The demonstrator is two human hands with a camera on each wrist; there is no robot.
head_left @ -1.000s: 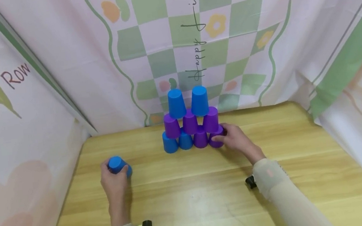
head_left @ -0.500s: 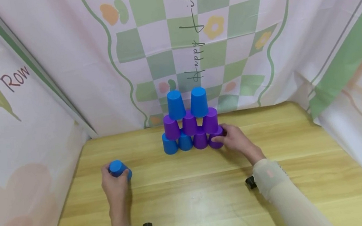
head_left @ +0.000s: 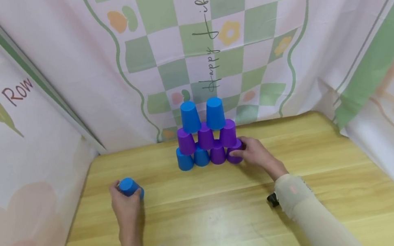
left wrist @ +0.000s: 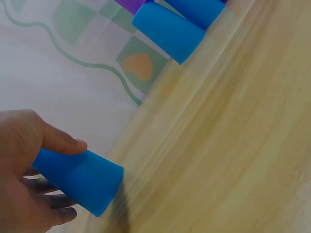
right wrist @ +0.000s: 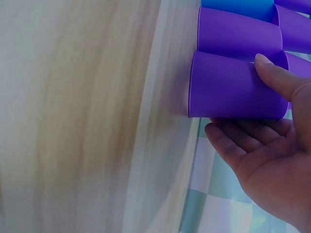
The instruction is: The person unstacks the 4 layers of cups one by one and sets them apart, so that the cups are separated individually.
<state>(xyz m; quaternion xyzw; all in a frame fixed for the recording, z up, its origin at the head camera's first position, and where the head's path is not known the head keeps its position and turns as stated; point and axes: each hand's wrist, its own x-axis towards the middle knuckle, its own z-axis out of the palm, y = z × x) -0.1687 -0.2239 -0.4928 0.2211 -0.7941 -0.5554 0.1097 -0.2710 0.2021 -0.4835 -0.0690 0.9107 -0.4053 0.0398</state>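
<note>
My left hand (head_left: 126, 201) holds a blue cup (left wrist: 82, 179), mouth down, at the left of the table; thumb and fingers wrap its sides. Further right stands a pyramid of upturned cups. Its bottom row has two blue cups (head_left: 185, 159) on the left and two purple ones on the right. Three purple cups (head_left: 205, 136) form the middle row, topped by two blue cups (head_left: 215, 113). My right hand (head_left: 257, 153) grips the bottom row's rightmost purple cup (right wrist: 233, 87), thumb across its near side and fingers along its outer side.
The wooden table (head_left: 209, 220) reaches back to a checked cloth curtain (head_left: 200, 57) close behind the pyramid. More printed cloth hangs at the left and right sides. Black wrist cameras sit at both sleeves (head_left: 296, 193).
The head view has tilted slightly, so the scene sits a little lower in it. Both hands keep their grips, and the pyramid stands as before.
</note>
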